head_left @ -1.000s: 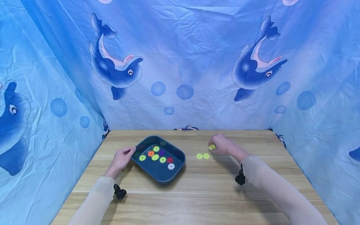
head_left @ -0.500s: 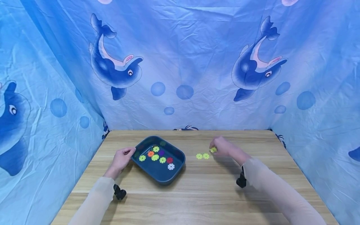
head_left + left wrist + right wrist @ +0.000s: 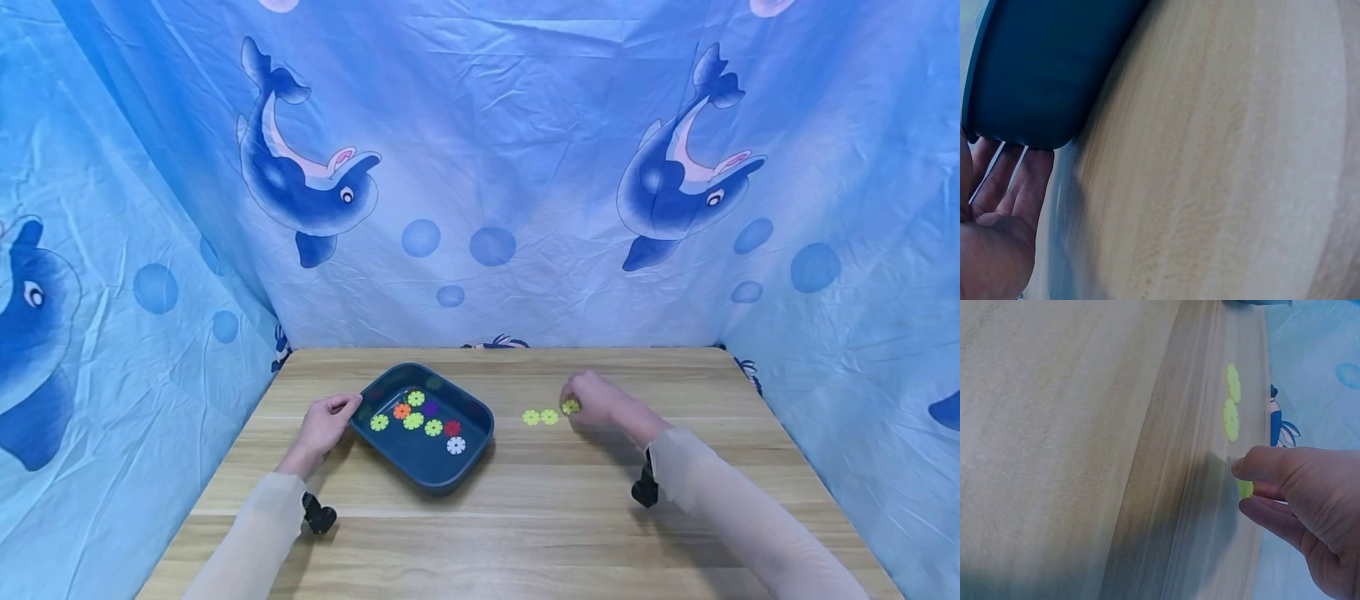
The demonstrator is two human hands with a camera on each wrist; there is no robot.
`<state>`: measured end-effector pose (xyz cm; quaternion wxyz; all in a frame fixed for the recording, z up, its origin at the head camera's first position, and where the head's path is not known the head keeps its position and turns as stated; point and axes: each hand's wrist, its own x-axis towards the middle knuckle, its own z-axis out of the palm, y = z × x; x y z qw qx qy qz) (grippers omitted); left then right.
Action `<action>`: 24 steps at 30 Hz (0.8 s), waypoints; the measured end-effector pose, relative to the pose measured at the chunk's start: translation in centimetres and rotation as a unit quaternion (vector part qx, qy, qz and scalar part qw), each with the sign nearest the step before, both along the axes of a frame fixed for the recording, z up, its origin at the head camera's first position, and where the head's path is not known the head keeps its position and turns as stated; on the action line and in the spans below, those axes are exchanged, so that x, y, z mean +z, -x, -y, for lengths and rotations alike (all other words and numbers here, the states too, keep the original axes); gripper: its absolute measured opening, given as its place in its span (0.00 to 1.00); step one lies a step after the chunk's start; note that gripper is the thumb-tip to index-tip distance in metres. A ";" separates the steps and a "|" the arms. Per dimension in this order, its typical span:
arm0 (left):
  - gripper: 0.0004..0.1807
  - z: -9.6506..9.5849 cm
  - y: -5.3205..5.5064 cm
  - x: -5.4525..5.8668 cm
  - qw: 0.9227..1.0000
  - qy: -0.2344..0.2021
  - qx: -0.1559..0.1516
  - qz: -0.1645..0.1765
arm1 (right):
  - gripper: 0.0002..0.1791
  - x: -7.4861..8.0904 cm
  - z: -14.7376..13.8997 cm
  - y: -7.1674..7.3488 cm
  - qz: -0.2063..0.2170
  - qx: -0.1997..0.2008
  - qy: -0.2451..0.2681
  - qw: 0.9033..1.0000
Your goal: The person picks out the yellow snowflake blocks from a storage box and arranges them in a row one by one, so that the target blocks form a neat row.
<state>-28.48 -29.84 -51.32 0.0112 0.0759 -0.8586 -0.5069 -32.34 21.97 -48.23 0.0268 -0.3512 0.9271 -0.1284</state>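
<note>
A dark blue tray (image 3: pixel 420 463) stands on the table, holding several flower-shaped plastic discs: yellow ones (image 3: pixel 433 427), an orange one (image 3: pixel 402 412), a purple one (image 3: pixel 431 408), a red one (image 3: pixel 452 428) and a white one (image 3: pixel 456 446). My left hand (image 3: pixel 327 427) grips the tray's left corner; in the left wrist view its fingers (image 3: pixel 1025 181) lie against the outer wall. Between thumb and fingers, my right hand (image 3: pixel 596 398) pinches a yellow disc (image 3: pixel 1245 489). Just left of it, two yellow discs (image 3: pixel 540 417) lie flat, edge to edge.
The wooden table (image 3: pixel 510 517) ends at a blue dolphin-print curtain (image 3: pixel 495 167) behind and at both sides. A black wrist camera (image 3: pixel 321 517) is strapped under the left sleeve, another black camera (image 3: pixel 645 490) under the right.
My right hand has come slightly down and toward me with the yellow disc, closer in line with the two on the table. The left hand and tray have stayed put.
</note>
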 end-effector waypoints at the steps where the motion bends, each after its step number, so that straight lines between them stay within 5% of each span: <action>1: 0.29 0.0 0.0 0.0 1.000 0.001 0.000 0.001 | 0.12 -0.1 0.0 0.0 0.001 0.001 0.001 1.000; 24: 0.32 0.1 0.0 -0.1 1.000 -0.015 0.003 0.009 | 0.13 -0.5 0.5 -0.5 0.006 -0.003 -0.006 1.000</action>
